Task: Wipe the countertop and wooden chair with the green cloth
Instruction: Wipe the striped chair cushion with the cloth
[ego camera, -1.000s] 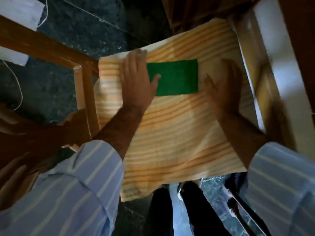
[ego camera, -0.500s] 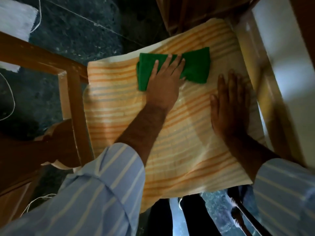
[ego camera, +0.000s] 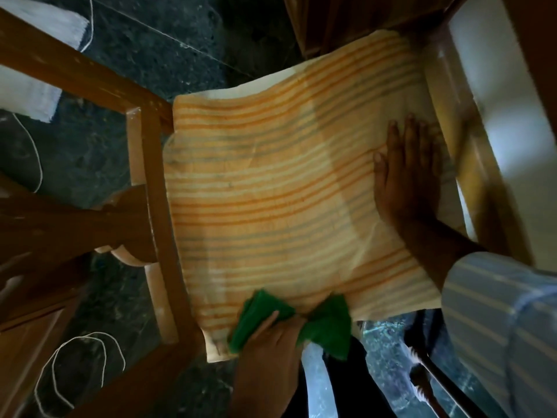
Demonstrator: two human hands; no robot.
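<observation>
The wooden chair (ego camera: pixel 144 164) fills the view, and an orange-striped towel (ego camera: pixel 271 188) covers its seat. The green cloth (ego camera: pixel 325 324) lies bunched at the seat's near edge, partly hanging over it. My left hand (ego camera: pixel 271 336) presses on the cloth's middle with fingers bent over it. My right hand (ego camera: pixel 407 173) rests flat on the towel's right side, fingers spread, holding nothing.
A white ledge (ego camera: pixel 497 122) runs along the chair's right side. Dark stone floor (ego camera: pixel 168 34) surrounds the chair, with a white cord (ego camera: pixel 57 366) looped at lower left and a white fabric piece (ego camera: pixel 33 95) at upper left. More wooden furniture (ego camera: pixel 346 19) stands beyond the seat.
My left hand dragged the green cloth from the seat's far edge down to its near edge, bunching it. My right hand stayed flat on the right side of the towel.
</observation>
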